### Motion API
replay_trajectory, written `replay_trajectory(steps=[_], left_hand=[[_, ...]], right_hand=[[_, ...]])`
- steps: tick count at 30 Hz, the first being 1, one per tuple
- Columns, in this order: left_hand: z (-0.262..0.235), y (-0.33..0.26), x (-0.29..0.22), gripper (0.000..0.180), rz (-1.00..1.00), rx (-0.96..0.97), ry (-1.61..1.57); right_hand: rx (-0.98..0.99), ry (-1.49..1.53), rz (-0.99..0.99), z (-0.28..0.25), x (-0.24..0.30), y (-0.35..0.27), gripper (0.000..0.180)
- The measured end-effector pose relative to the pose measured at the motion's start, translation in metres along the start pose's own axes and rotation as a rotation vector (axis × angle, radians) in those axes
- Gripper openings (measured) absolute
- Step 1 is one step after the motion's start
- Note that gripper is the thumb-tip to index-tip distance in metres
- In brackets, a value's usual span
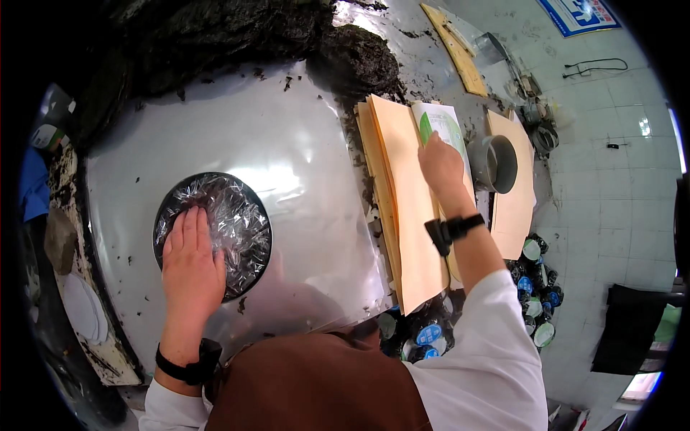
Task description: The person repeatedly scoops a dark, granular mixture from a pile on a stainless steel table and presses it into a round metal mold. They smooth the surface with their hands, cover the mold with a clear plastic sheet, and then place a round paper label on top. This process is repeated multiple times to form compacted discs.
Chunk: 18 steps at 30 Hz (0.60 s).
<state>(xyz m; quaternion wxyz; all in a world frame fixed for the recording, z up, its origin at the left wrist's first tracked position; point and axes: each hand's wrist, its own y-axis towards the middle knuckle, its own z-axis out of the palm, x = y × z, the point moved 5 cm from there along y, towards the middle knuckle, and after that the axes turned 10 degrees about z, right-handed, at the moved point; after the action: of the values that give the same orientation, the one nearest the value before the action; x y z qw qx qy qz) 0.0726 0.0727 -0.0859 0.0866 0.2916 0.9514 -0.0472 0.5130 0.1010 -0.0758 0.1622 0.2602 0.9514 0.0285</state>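
Note:
My left hand (192,260) lies flat, fingers together, on a dark round disc wrapped in crinkled clear film (230,215). The disc rests on a large clear plastic sheet (287,165) spread over the shiny metal table. My right hand (440,164) reaches out to the right and touches a white printed sheet with a green mark (440,123) that lies on a stack of tan paper sheets (406,208). Both wrists wear black bands.
A heap of dark loose material (215,36) fills the back of the table. A grey metal ring mould (501,163) sits on more tan paper (514,208). Small round cans (535,287) are piled by the table's right side. White discs (83,305) lie at the left.

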Motion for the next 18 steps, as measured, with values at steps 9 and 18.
replay_trajectory(steps=[9,18], left_hand=[[0.0,-0.001,0.001,0.066,0.0,0.01,-0.016],[-0.004,-0.001,0.0,0.067,0.022,-0.039,-0.026]], right_hand=[[0.125,-0.581,-0.358,0.117,-0.016,0.066,0.015],[0.209,0.076,0.173,0.067,-0.047,0.051,0.046]])
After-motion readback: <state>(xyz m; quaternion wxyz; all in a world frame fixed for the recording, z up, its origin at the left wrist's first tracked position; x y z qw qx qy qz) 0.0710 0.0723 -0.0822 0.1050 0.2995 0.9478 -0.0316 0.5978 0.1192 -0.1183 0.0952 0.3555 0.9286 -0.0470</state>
